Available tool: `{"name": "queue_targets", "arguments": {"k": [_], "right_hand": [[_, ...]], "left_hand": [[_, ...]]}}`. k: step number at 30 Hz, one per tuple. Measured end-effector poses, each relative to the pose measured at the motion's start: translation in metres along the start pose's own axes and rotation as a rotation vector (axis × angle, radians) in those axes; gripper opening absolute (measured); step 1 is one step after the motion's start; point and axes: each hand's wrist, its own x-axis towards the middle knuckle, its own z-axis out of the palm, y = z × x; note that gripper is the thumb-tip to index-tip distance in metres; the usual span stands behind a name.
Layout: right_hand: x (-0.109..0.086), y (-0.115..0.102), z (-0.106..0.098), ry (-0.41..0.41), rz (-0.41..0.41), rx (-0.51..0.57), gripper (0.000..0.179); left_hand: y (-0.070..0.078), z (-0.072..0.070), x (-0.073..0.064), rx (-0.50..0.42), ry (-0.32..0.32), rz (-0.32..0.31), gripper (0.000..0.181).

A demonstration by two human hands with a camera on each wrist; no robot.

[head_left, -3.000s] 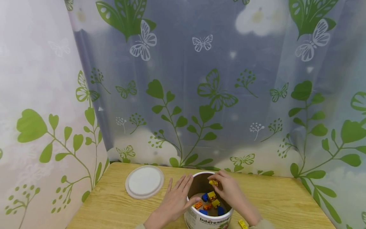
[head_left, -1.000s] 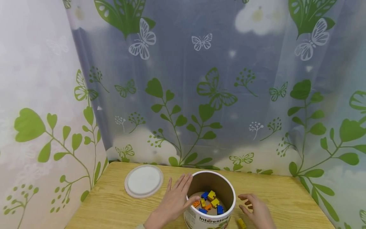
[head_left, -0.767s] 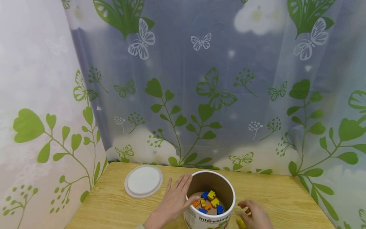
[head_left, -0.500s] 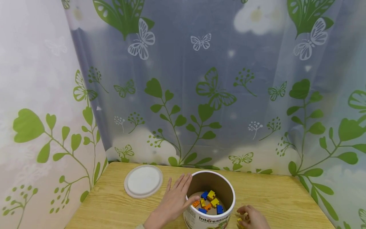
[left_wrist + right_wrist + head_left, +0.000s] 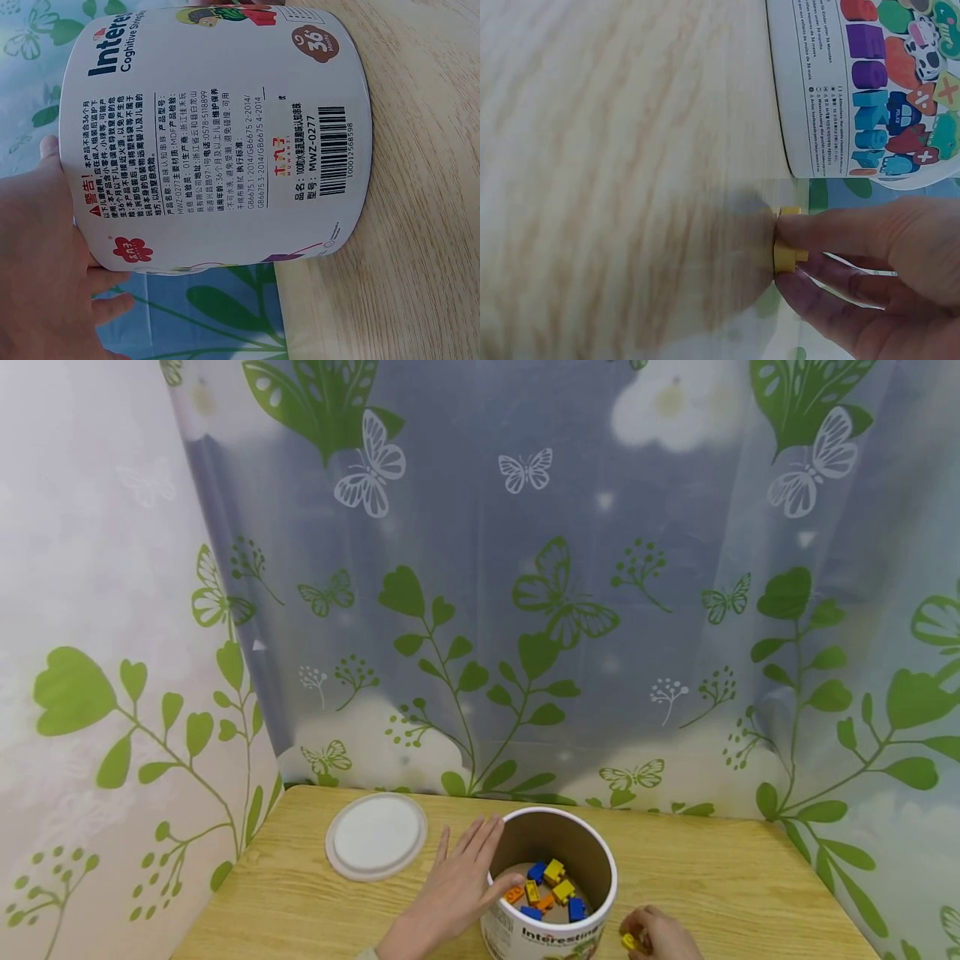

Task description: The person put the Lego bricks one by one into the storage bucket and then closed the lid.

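Note:
My left hand (image 5: 453, 887) rests against the left rim of a white round tub (image 5: 506, 939), fingers straight and thumb over the edge. In the left wrist view this hand (image 5: 45, 281) touches the tub's printed wall (image 5: 217, 150) near the rim. Inside the tub lie several toy bricks: yellow (image 5: 554, 871), blue (image 5: 576, 909) and orange (image 5: 513, 894). To the right of the tub, my right hand (image 5: 662, 935) pinches a yellow toy brick (image 5: 627, 941). The right wrist view shows that brick (image 5: 784, 256) at the table surface between thumb and fingers.
A round white lid (image 5: 377, 835) lies flat on the wooden table (image 5: 750, 893), left of the tub. Behind the table hangs a curtain (image 5: 450, 610) with leaves and butterflies, and more of it stands along both sides.
My right hand has released one yellow brick inside the tub, come out to the right, and lowered onto another yellow brick on the table, now pinched. The left hand stays at the rim.

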Motion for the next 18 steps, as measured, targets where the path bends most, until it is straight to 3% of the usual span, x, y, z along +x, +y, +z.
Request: {"name": "queue_targets", "arguments": {"k": [8,18], "right_hand": [[0.007,-0.006,-0.014,-0.054,0.073,0.048,0.019],[0.017,-0.028,-0.040,0.074,0.081,-0.043,0.023]], "left_hand": [[-0.001,0.002,0.000,-0.019,0.008,0.001,0.080],[-0.002,0.002,0.001,0.001,-0.005,-0.008,0.081]]}}
